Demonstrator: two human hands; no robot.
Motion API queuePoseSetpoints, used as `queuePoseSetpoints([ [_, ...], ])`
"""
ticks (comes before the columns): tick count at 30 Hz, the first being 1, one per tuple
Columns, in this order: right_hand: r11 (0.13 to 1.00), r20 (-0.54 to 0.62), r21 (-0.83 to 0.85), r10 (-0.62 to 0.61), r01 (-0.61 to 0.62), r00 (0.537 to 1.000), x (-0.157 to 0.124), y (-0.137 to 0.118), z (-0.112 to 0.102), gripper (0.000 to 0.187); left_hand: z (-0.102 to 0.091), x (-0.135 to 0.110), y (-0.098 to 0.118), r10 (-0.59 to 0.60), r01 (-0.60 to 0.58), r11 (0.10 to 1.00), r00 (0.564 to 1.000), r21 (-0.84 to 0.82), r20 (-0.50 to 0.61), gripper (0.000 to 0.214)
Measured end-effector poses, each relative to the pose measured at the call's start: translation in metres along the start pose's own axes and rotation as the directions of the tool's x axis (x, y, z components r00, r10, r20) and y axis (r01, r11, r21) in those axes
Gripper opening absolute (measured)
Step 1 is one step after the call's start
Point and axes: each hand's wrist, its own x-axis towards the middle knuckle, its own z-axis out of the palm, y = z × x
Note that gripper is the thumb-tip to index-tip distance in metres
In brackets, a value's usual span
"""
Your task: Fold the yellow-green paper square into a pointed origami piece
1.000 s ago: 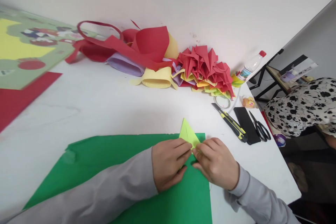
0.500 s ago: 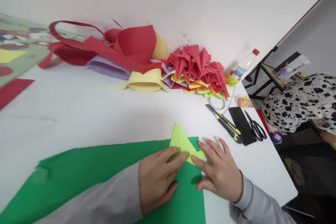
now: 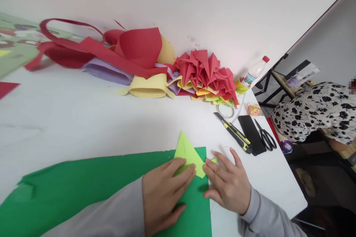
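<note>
A folded light-green paper piece [image 3: 187,152] lies on a large dark-green sheet [image 3: 83,181] on the white table [image 3: 83,114]. My left hand [image 3: 164,194] rests flat on the paper's left part, fingers stretched out and pressing it down. My right hand [image 3: 228,183] lies flat beside it with fingers spread, its fingertips on the paper's right corner. The lower part of the folded piece is hidden under my fingers.
Along the wall lie curled red, yellow and purple paper sheets [image 3: 133,63] and a heap of folded red paper shapes [image 3: 207,72]. A tape roll [image 3: 226,110], utility knife [image 3: 233,133], black case [image 3: 251,129], scissors [image 3: 265,137] and bottle [image 3: 253,72] sit at the right. A person in a floral top [image 3: 314,109] is beyond the table's right edge.
My hands went from pinching the light-green paper to lying flat on it with fingers stretched out. The view shifted slightly to the right.
</note>
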Motion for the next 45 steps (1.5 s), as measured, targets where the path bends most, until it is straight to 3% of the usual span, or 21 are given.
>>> queuePoseSetpoints([
  [7, 0.974, -0.014, -0.107, 0.199, -0.199, 0.98, -0.007, 0.016, -0.004, 0.033, 0.005, -0.004, -0.003, -0.001, 0.0, 1.0, 1.0, -0.019, -0.019, 0.059],
  [14, 0.962, -0.086, -0.114, 0.238, -0.246, 0.968, -0.007, 0.016, -0.003, 0.026, 0.004, -0.002, -0.008, 0.044, -0.044, 0.999, 0.999, 0.011, -0.017, 0.058],
  [16, 0.967, -0.096, -0.115, 0.216, -0.226, 0.972, -0.005, 0.013, -0.003, 0.031, 0.005, -0.001, -0.008, 0.057, -0.056, 0.998, 0.998, 0.018, -0.025, 0.058],
  [20, 0.994, 0.041, -0.056, 0.1, -0.098, 0.994, -0.001, 0.003, 0.0, 0.039, 0.004, 0.0, -0.007, 0.067, -0.067, 0.997, 0.998, 0.03, -0.013, 0.058],
  [24, 0.997, 0.022, 0.007, 0.082, -0.082, 0.996, 0.002, -0.004, 0.009, 0.033, -0.003, -0.01, -0.015, 0.088, -0.089, 0.996, 0.995, -0.02, -0.039, 0.056],
  [27, 0.996, -0.008, 0.017, 0.086, -0.086, 0.996, 0.006, -0.005, 0.012, 0.031, -0.009, -0.023, -0.025, 0.087, -0.097, 0.993, 0.988, -0.071, -0.129, 0.036],
  [30, 0.997, 0.012, -0.009, 0.073, -0.072, 0.997, 0.017, -0.005, 0.01, 0.029, -0.011, -0.03, -0.03, 0.07, -0.077, 0.997, 0.979, -0.028, -0.192, 0.028],
  [38, 0.984, 0.17, -0.137, -0.088, 0.112, 0.982, 0.053, -0.011, 0.003, 0.022, -0.004, -0.026, -0.025, 0.031, -0.019, 0.999, 0.965, 0.048, -0.261, 0.022],
  [45, 0.96, 0.097, -0.155, -0.222, 0.235, 0.97, 0.054, -0.012, 0.017, 0.031, -0.002, -0.02, -0.017, 0.029, 0.017, 0.991, 0.944, 0.136, -0.329, 0.013],
])
